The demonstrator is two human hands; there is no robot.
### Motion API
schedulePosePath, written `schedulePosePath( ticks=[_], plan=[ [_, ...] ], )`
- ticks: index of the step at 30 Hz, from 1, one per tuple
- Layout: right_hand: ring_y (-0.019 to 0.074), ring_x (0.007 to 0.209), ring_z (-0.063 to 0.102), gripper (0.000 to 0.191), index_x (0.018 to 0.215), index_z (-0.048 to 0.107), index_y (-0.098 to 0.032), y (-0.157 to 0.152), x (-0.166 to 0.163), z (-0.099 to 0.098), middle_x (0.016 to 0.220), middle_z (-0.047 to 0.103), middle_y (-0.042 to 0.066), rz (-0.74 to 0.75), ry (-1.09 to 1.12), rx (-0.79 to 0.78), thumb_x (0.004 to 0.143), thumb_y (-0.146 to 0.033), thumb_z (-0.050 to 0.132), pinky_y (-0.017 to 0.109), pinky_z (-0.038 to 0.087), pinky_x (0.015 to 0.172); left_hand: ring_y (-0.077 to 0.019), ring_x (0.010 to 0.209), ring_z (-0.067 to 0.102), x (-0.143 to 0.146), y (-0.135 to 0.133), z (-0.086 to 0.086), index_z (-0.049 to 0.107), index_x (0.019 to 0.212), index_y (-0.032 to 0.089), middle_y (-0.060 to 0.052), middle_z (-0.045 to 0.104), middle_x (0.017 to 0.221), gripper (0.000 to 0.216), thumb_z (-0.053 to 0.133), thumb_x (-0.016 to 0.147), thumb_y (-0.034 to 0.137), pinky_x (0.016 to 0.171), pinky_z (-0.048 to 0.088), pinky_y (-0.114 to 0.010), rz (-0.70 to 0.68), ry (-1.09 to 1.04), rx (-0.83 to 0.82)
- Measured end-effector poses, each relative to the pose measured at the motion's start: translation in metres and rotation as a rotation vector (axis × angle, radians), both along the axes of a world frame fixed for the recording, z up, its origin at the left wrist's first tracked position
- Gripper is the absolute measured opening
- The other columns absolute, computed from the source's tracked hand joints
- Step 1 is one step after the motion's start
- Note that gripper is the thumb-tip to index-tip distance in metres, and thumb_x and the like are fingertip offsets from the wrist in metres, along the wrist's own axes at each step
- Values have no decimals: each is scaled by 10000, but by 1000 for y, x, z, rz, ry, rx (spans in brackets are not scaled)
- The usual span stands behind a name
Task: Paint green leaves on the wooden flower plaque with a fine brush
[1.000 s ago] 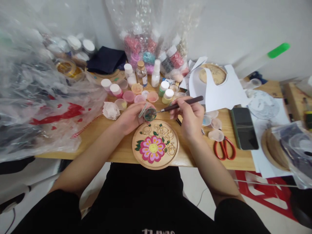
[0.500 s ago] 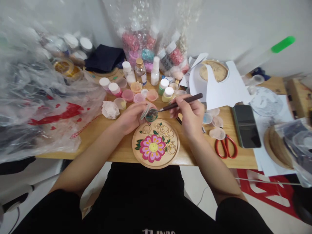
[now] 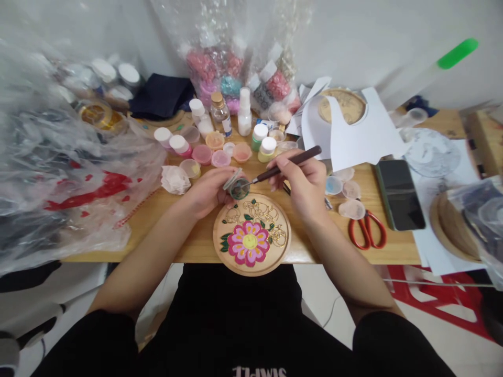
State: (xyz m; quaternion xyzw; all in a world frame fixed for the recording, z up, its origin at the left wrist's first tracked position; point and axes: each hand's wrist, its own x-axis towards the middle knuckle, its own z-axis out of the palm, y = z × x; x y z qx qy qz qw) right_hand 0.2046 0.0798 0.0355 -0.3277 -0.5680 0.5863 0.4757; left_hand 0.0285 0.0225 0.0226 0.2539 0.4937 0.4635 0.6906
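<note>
Right at the front edge of the bench [image 3: 192, 250] sits the flower disc [image 3: 251, 234], its near rim poking out past the wood. Left hand [image 3: 208, 196] has a small cup [image 3: 239, 189] of green pinched between thumb and fingers by the disc's back rim; right hand [image 3: 301, 180] grips a brown-handled tool [image 3: 293, 163] like a pen, its thin tip at the cup's mouth. Can't tell if the tip actually touches the green. For this bit I'd tilt the cup toward the tool, dip shallow and wipe any extra on the lip, cos a drip could land on the painting. Room-wise, watch that overhang: a bumped rim might tip the disc. Behind the hands it's tight, with tubs [image 3: 201, 155] crowding toward the back edge. Best elbow space looks to be along the front edge, between disc and bag [image 3: 94, 183] on the left, or over to the scissors [image 3: 368, 226] on the right.
</note>
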Motion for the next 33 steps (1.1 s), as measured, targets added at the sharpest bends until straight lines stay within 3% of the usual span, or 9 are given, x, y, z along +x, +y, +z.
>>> schedulePosePath(
  ticks=[5,12,17,23,33],
  plan=[
    [81,461,539,217,724,664,-235,-3,1,0,587,623,-42,-35,-4,69,846,-410,701,236,462,434,-106,460,556,1,2,-2,703,763,138,-11,639,632,158,717,771,295,354,407,-195,24,-42,46],
    [79,479,558,195,721,668,-225,-3,6,-3,628,663,-37,-148,-81,201,882,-333,645,241,458,476,-120,546,611,4,2,-5,711,793,127,-16,666,690,150,738,758,270,471,552,-237,29,-116,148],
    [80,550,609,171,764,685,-217,-4,11,-4,696,705,-32,-144,-113,323,905,-274,608,247,473,543,-129,620,627,4,2,-10,704,834,128,-28,683,738,132,713,780,248,527,592,-252,5,-159,148],
    [110,592,631,168,787,698,-222,-4,13,-5,687,691,-23,-169,-131,335,895,-312,606,282,492,590,-128,659,644,5,0,-3,696,842,125,-22,678,757,140,735,775,242,619,613,-279,10,-119,89],
    [113,541,578,142,744,691,-231,-4,14,-1,632,653,-26,-96,-187,319,849,-255,598,295,471,564,-129,627,621,4,-2,3,691,826,134,-13,661,730,162,766,763,263,566,588,-280,-48,-42,12]
  ],
)
